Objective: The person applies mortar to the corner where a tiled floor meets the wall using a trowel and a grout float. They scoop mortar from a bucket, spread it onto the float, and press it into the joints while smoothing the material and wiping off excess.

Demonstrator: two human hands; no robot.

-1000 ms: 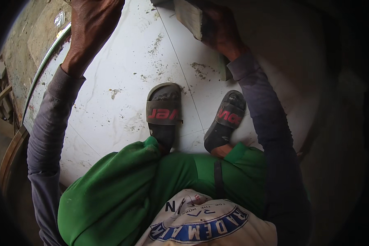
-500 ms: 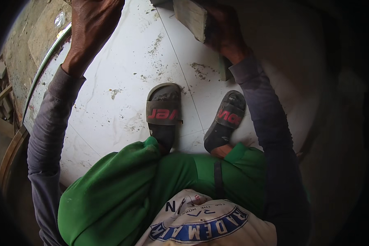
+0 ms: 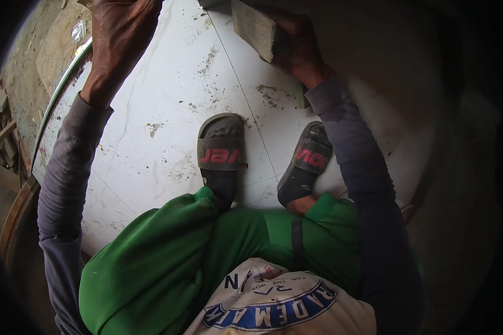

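My right hand (image 3: 299,47), at the top right of centre, is closed around a worn, greyish wooden block (image 3: 254,28). The block is held tilted above white tiles (image 3: 167,84), with its pale cut end facing me; its far part runs out of the picture. Up at the top left is my left hand (image 3: 123,39), back of the hand upward. Its fingers are cut off by the upper edge, so whatever they touch is hidden. A dark grey edge (image 3: 217,4) of something shows at the top, beside the block.
Crumbs of mortar or dirt (image 3: 268,95) are scattered over the tiles. My feet in dark slides (image 3: 222,142) stand on them. A curved pale rim (image 3: 61,84) borders rough ground at left, where wood scraps (image 3: 3,137) lie. A narrow upright piece (image 3: 302,97) shows behind my right wrist.
My right hand and the wooden block have shifted slightly left and a little nearer to me. My left hand has moved a little left.
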